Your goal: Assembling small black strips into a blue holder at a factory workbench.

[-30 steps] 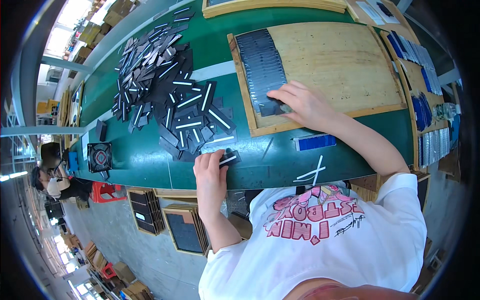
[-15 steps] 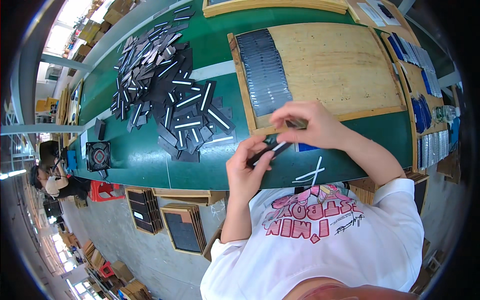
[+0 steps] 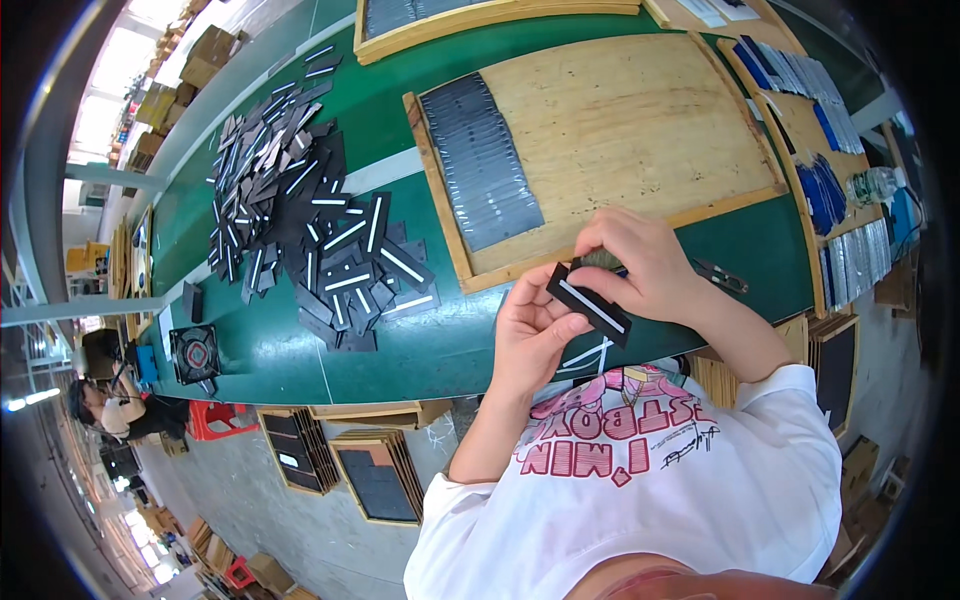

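Observation:
My left hand (image 3: 530,335) grips a flat black rectangular piece (image 3: 612,322) between thumb and fingers. A white strip runs along its upper face, and the piece slants down to the right. Closed around a small grey-green object (image 3: 602,260) is my right hand (image 3: 640,265); fingers hide most of it, so its kind is unclear. The right thumb lies against or just over the black piece's upper edge. Beneath my hands, loose white strips (image 3: 588,357) lie by the table's near edge. A pair of thread snips (image 3: 722,277) rests beside my right wrist.
On the green table (image 3: 270,345), a heap of black pieces with white strips (image 3: 265,190) lies left. A wooden tray (image 3: 640,120) holds a row of dark grey pieces (image 3: 480,160). A small fan (image 3: 195,353) stands far left; silver and blue packs (image 3: 855,245) lie right.
The view has shifted, so the table appears moved left. My hands have come closer together, and the black piece has turned so its white strip faces up. The snips now show beside my right wrist.

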### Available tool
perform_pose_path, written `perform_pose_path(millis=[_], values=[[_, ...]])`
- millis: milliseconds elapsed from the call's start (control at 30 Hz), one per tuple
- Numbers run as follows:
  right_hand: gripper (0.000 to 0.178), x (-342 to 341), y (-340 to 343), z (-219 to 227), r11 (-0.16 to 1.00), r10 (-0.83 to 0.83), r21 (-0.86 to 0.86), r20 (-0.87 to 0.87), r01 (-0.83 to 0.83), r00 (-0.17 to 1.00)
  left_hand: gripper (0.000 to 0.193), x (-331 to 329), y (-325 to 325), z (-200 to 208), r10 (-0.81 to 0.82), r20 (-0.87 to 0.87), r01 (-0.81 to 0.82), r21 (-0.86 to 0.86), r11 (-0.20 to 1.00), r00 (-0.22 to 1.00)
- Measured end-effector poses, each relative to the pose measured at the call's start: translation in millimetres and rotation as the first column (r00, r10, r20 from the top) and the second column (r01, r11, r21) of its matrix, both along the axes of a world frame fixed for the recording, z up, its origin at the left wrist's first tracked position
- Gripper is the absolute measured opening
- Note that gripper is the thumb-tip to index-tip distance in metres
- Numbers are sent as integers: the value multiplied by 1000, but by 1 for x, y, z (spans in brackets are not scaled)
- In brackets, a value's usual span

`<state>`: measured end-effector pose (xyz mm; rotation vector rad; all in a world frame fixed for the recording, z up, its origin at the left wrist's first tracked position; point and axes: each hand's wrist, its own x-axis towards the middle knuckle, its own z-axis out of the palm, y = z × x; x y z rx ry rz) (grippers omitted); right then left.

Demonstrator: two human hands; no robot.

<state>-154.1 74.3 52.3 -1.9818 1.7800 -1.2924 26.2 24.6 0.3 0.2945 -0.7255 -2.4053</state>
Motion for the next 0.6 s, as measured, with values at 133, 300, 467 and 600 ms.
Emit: perform_pose_path(millis=[133, 300, 467, 600], values=[[26, 1, 15, 7, 973, 173, 101, 264, -206, 949, 50, 0, -2, -2, 78, 39, -79, 18, 997, 996], [29, 1, 40, 3, 872, 444, 89, 270, -481, 854, 45, 15, -35, 3, 367, 150, -366, -33, 930, 918], [31, -12, 41, -27, 997, 64, 36, -81, -61, 995, 45, 20, -40, 7, 380, 99, -376, -53, 925, 920], [41, -12, 39, -38, 999, 30, 27, -163, -26, 986, 42, 8, -31, 5, 320, 69, -314, -87, 946, 945]])
